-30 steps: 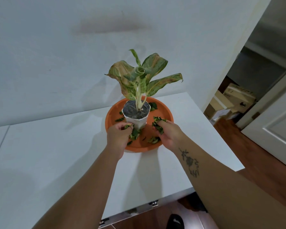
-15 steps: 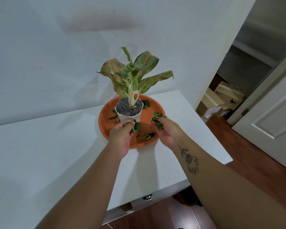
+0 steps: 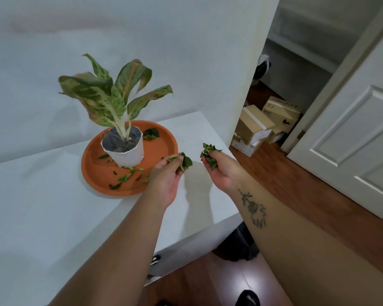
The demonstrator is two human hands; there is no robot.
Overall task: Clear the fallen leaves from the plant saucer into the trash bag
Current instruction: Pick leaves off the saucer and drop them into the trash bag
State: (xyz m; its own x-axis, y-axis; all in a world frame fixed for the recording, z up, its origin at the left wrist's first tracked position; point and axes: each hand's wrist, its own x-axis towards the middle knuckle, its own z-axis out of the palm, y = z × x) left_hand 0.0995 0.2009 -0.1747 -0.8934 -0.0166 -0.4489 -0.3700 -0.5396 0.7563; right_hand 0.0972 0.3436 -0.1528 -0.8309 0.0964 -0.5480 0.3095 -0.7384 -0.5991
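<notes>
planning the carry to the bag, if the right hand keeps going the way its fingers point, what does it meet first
Probably nothing close: the right hand points up-right past the table corner, toward the white wall edge by the doorway. Depth is unclear.

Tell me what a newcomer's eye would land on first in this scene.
First the orange saucer on the white table, bearing a white pot with a variegated plant and scattered leaf scraps. Next, just right of the saucer, the left hand and right hand each clutch a bunch of green leaves. Cardboard boxes sit on the floor through the doorway at right.
</notes>
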